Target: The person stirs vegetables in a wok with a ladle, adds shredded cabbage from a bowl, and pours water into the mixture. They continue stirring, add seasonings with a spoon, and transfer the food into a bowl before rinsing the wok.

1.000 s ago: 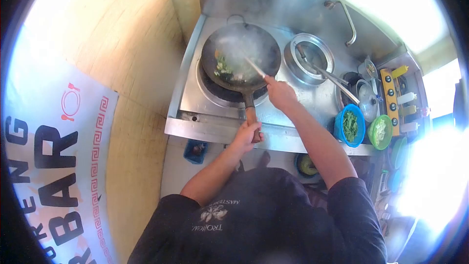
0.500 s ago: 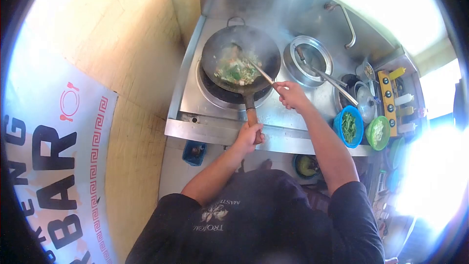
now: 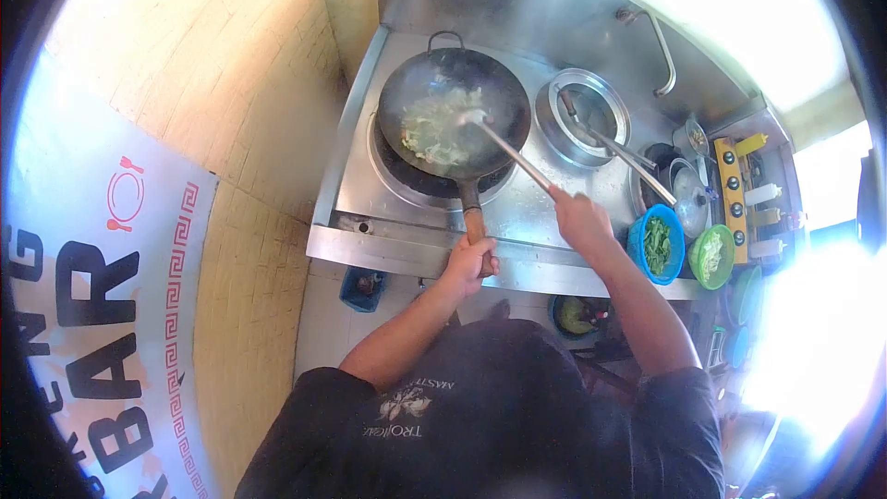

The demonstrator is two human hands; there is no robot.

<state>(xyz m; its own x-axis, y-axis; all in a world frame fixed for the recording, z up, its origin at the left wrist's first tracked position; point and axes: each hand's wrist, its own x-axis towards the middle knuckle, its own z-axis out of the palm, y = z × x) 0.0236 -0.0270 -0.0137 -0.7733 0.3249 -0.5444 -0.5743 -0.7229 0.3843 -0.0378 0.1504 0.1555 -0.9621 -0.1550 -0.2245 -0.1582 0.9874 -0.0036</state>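
Note:
A large dark wok [image 3: 499,83] sits on the left burner, steam rising from the chopped greens and pale pieces of food [image 3: 439,129] inside it. My left hand [image 3: 469,265] is wrapped round the wok's wooden handle [image 3: 474,224] at the stove's front edge. In my right hand [image 3: 584,221] is the end of a long-handled wok ladle [image 3: 517,158]. Its pale metal head is over the food, toward the right side of the wok.
Right of the wok stands a round metal pot [image 3: 552,134] with ladles laid across it. A blue bowl of leafy greens [image 3: 658,248] and a green bowl of pale shreds [image 3: 711,257] stand at the front right. Squeeze bottles [image 3: 764,192] line the right edge. A bent tap [image 3: 663,55] projects from the back wall.
My right hand has drawn back to the right and toward me, lifting the ladle's head off the food toward the wok's right side. The left hand stays on the handle.

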